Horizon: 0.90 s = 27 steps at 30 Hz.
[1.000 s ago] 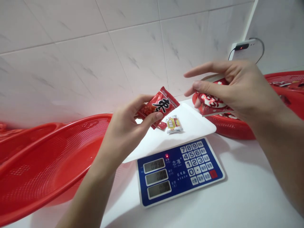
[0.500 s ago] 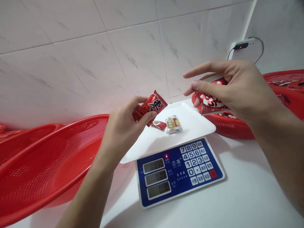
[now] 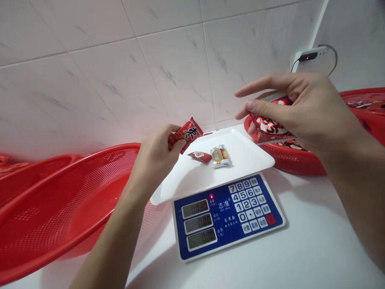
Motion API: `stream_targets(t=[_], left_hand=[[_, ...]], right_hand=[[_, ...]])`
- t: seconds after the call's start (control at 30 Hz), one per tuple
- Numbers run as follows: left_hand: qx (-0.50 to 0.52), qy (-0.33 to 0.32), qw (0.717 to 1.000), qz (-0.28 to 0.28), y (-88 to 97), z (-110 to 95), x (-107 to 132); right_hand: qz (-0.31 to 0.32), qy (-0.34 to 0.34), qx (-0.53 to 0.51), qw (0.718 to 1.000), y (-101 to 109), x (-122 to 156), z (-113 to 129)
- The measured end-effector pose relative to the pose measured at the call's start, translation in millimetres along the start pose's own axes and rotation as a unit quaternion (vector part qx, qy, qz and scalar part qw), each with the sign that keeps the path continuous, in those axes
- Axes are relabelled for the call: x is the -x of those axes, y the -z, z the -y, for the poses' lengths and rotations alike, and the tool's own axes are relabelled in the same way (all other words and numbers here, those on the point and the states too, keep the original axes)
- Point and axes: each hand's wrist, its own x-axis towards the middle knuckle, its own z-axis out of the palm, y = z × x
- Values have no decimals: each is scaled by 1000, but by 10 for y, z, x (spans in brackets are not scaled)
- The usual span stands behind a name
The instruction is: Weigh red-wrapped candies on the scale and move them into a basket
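Far left: at least two red baskets [image 3: 75, 216]. In left hand [image 3: 156, 156], thumb and fingers pinched: one red packet [image 3: 187, 135], over one scale pan [image 3: 246, 156]. On pan — one maroon sachet [image 3: 201, 157], one silver-yellow sachet [image 3: 220, 156]. In right hand [image 3: 313, 106], forefinger extended, thumb pressed down: red-and-white packaging [image 3: 270, 125] — count unclear.

The left hand [image 3: 161, 150] is closed in a pinch, its thumb [image 3: 177, 149] pressed below the bent index finger; the left forearm [image 3: 117, 237] slants up to it from below. Well apart and slightly higher, the right hand [image 3: 309, 106] grips loosely, right index finger [image 3: 260, 86] stretched toward the left hand, right thumb [image 3: 264, 108] beneath. The right forearm [image 3: 355, 188] slopes down behind.
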Motion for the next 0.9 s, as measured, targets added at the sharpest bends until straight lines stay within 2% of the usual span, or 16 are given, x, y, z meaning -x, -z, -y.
stream_targets(t=[0.27, 0.33, 0.4, 0.47, 0.53, 0.6, 0.67, 0.8, 0.9], left_hand=[[6, -16, 1000, -15, -7, -3, -7], [26, -19, 999, -4, -27, -12, -16], [74, -34, 996, 19, -39, -36, -7], [150, -64, 985, 50, -36, -74, 22], [224, -97, 966, 80, -23, -116, 59], [262, -121, 953, 95, -9, -144, 90], [273, -127, 948, 106, 1, -146, 101], [310, -118, 928, 167, 7, -99, 84], [313, -105, 927, 177, 22, -83, 76]], right_hand=[[20, -32, -11, 999, 27, 59, 149], [10, -26, -23, 999, 13, 44, 147], [16, -49, -28, 998, -19, 20, 116], [56, -98, -19, 993, -75, 1, 62], [138, -128, -3, 982, -153, -9, -8], [219, -118, -13, 969, -235, -15, -80], [265, -110, -42, 957, -296, -20, -132], [300, -140, -77, 940, -328, -15, -131], [293, -140, -80, 943, -323, 9, -85]])
